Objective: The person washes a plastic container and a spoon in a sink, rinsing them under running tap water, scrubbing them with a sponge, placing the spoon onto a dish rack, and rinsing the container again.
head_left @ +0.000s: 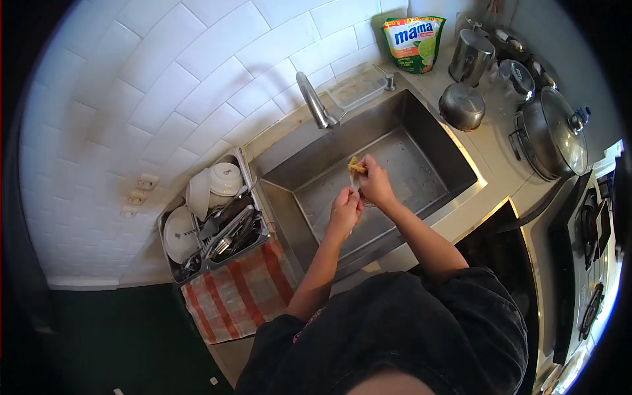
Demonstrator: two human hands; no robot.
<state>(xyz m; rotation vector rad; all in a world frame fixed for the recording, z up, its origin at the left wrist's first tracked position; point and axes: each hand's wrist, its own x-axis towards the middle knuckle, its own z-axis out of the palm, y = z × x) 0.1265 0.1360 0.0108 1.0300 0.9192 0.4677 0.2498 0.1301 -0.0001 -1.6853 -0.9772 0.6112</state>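
Note:
Over the steel sink (454,178), my two hands are close together. My right hand (376,184) is closed around a crumpled yellow sponge (356,166), part of which sticks out past the fingers. Just below and to its left, my left hand (345,209) pinches a slender pale utensil (355,180). The utensil's upper part reaches up to the sponge; fingers hide much of it, and its exact kind cannot be made out. Behind the hands, the faucet (315,102) leans over the basin, with no water visibly running.
A dish rack (172,260) with plates, bowls and cutlery stands left of the sink, beside a striped cloth (247,293). On the right are an upturned small pot (462,106), a lidded large pot (552,135) and a stove (579,263). A detergent pouch (413,45) stands behind.

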